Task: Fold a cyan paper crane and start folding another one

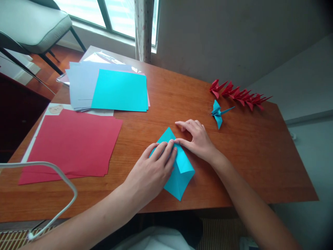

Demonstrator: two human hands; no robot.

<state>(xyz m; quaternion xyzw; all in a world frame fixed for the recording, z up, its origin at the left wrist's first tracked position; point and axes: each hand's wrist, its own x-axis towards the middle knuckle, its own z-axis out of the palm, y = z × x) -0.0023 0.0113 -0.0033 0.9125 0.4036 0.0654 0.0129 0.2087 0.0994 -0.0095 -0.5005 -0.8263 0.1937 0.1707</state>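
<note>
A partly folded turquoise paper (179,173) lies on the wooden table (260,156) near its front edge. My left hand (153,170) lies flat on the paper's left half, fingers stretched out and pressing it down. My right hand (196,139) rests on the table at the paper's upper right, its thumb tip pressing the fold and its fingers spread. Neither hand lifts the paper.
A finished turquoise paper crane (218,113) and a row of several red paper cranes (240,94) sit at the back right. Red sheets (75,144) lie left; a turquoise sheet (121,91) tops lilac sheets (80,85). A chair (31,24) stands by the window.
</note>
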